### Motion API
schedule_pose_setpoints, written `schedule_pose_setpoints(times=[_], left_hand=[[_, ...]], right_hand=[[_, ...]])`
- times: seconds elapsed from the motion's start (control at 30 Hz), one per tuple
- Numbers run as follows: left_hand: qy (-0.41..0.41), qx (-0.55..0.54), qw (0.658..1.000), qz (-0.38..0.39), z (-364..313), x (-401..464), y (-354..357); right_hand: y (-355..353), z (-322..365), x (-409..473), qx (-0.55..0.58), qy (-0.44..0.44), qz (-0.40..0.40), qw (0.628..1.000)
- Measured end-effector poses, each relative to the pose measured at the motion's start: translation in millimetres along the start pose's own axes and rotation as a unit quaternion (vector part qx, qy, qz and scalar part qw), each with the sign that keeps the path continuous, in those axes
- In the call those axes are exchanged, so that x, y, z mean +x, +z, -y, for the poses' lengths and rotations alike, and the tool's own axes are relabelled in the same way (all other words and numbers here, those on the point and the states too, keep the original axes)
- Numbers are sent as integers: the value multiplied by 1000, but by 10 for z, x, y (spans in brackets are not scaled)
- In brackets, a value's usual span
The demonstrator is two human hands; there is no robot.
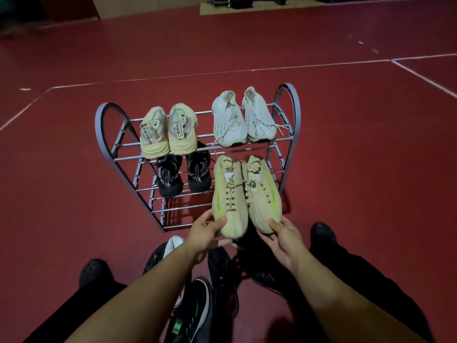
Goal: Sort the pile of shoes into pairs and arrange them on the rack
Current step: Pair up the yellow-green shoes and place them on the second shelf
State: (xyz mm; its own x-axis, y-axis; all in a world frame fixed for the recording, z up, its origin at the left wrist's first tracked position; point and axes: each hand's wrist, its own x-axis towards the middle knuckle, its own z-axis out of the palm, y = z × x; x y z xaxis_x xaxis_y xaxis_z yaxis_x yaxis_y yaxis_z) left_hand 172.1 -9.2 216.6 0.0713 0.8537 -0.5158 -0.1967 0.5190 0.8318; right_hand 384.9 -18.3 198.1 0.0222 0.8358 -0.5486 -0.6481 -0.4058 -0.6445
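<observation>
Head view: a person crouches on a dark red sports floor (74, 169) marked with white lines, facing a grey metal shoe rack (116, 144) with arched ends. The left hand (205, 233) has its grip clasped on the toe of one cream-and-lime shoe (228, 194), thumb on top; the right hand (284, 233) has its grip on the toe of the matching shoe (264, 191), the two held side by side in front of the rack's right half. On the rack's top shelf sit a beige pair (168, 131) at left and a white pair (243, 120) at right; a black pair (184, 175) rests on the shelf below the beige one. Nearer than the rack, between the person's knees, lies a pile of dark shoes (197, 305). Beyond the rack, the room falls into shadow, with a pale panel (148, 6) at the far wall.
</observation>
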Motion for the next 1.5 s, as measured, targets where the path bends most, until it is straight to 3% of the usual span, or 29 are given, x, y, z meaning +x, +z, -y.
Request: schedule_pose_setpoints(times=[0.23,0.6,0.73,0.9,1.23,1.33,1.5], left_hand=[[-9,-15,1000,-10,-239,556,113],[46,7,998,-52,-719,1524,223],[21,63,995,-75,-699,1787,298],[-57,216,973,-57,-483,1855,193],[178,429,883,-59,-143,1248,-196],[149,472,868,-46,155,974,-542],[46,481,871,-93,630,710,-1322]], right_hand=[[155,256,573,-6,-10,-16,1000],[620,655,1543,-4,-40,3,999],[643,703,1765,-85,-17,-42,995],[499,551,1773,-331,-40,-58,941],[155,-51,1282,-482,-102,-76,867],[-7,-295,1111,-612,-66,-16,788],[-152,-740,1004,-704,-31,57,707]])
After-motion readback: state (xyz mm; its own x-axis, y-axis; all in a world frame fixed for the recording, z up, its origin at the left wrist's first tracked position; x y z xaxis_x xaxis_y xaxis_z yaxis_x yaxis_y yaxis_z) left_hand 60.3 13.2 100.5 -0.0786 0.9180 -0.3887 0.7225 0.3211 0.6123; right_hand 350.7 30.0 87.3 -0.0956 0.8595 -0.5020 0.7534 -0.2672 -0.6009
